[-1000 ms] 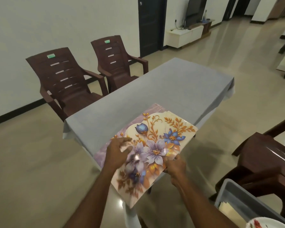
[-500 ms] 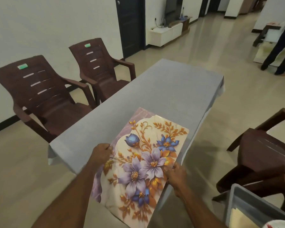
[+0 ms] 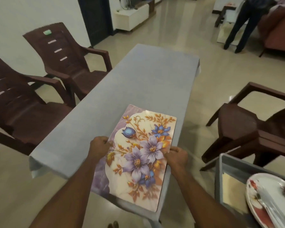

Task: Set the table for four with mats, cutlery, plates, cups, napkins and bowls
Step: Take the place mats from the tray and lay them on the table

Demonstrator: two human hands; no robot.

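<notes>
Floral placemats (image 3: 143, 150) lie stacked at the near end of the grey-clothed table (image 3: 146, 79), the top one offset over a purple one. The left hand (image 3: 99, 147) grips their left edge; the right hand (image 3: 177, 156) pinches the right edge. A grey bin (image 3: 220, 176) holding a plate (image 3: 260, 201) sits to the right.

Floral mat (image 3: 143, 150) glossy, smooth; table (image 3: 148, 83) under matt grey cloth; 3 brown chairs look plastic; floor polished, shiny.
</notes>
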